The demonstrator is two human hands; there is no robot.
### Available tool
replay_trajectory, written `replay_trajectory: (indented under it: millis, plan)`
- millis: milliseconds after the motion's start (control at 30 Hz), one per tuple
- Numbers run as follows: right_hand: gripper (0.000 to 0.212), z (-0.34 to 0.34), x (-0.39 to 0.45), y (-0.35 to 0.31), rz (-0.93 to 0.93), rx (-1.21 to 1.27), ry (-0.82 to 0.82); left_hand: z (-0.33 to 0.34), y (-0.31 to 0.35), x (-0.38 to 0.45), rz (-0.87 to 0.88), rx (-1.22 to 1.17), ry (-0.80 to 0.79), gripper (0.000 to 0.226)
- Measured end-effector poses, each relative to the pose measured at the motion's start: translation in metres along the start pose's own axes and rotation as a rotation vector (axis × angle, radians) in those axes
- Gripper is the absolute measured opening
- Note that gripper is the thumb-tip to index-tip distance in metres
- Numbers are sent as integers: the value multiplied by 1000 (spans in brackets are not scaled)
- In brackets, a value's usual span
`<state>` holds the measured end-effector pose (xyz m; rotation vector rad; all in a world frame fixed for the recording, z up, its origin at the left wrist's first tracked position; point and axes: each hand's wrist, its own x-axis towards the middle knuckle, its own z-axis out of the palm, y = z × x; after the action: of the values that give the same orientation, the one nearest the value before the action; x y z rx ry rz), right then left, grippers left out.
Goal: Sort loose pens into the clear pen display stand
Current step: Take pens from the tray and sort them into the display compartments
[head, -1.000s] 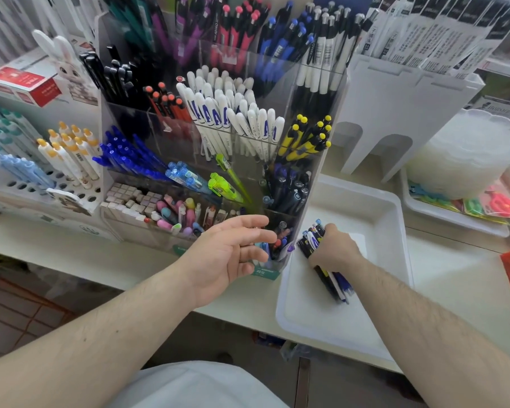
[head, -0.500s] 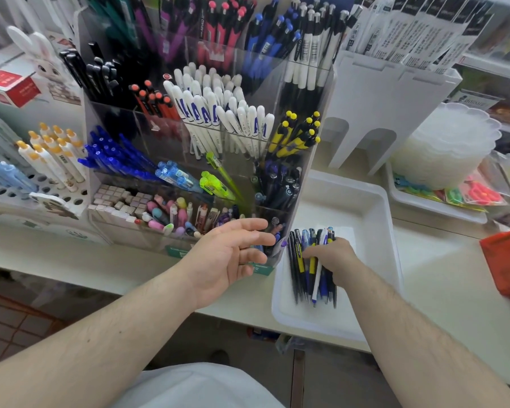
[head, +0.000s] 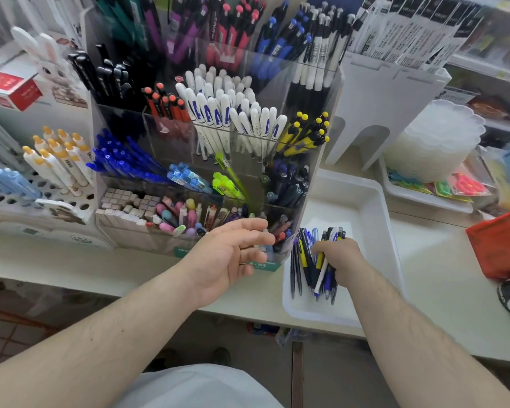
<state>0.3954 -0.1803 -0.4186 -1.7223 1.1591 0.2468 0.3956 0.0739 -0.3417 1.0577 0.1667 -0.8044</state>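
Head view over a stationery counter: a person's right hand [head: 340, 257] presses down on a bundle of loose pens [head: 312, 266] lying in a white tray [head: 374, 219], fingers curled round several of them, though how firm the grip is cannot be told. The pens (dark blue, black, yellow and white barrels) lie roughly parallel, tips toward the near edge of the tray. Just left of the tray stands the clear pen display stand [head: 315, 160], its tiered compartments crowded with stock: white-capped pens [head: 233, 113] in the middle row, yellow-topped pens [head: 306, 131] to their right, blue pens [head: 121, 160] at the left. The left hand [head: 230, 257] hovers in front of the stand's lowest near row, palm turned right, fingers loosely spread and half open, holding nothing that shows; its fingertips are close to the acrylic front, but contact cannot be told. A red packet [head: 504, 245] lies at the far right of the counter
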Motion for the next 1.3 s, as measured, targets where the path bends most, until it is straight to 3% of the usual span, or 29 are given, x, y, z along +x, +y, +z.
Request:
replay_trajectory:
  millis: [233, 333, 400, 467, 533, 600, 667, 800, 900, 1033, 1133, 1233, 1300]
  plan:
    - [13, -9, -38, -3, -11, 320, -13, -7, 5, -8, -45, 64, -62, 29]
    - [9, -12, -74, -9, -122, 453, -35, -12, 7, -14, -67, 139, -103, 27]
    - [17, -8, -104, -15, -239, 502, -80, -15, 8, -16, -98, 194, -167, 27]
    - [20, 3, -138, -24, -364, 538, -143, -17, 7, -18, -143, 256, -249, 44]
    - [14, 21, -165, -34, -467, 516, -223, -19, 6, -21, -196, 304, -332, 66]
    - [26, 41, -183, -41, -528, 491, -259, -21, 6, -26, -220, 300, -425, 75]
    - [28, 62, -195, -47, -583, 453, -235, -24, 9, -33, -199, 263, -461, 64]
    - [30, 94, -215, -55, -619, 332, -156, -37, 16, -44, -128, 295, -364, 38]
    - [37, 109, -222, -59, -622, 257, -219, -52, 23, -53, -116, 385, -347, 26]
    - [35, 123, -230, -63, -657, 225, -311, -70, 28, -61, -53, 434, -315, 20]
    - [38, 131, -234, -65, -690, 188, -355, -80, 29, -65, -8, 408, -286, 32]
    - [41, 136, -235, -68, -755, 60, -344, -87, 32, -67, 25, 362, -290, 41]
    - [55, 138, -234, -67, -782, 26, -310, -92, 35, -70, 36, 349, -307, 32]
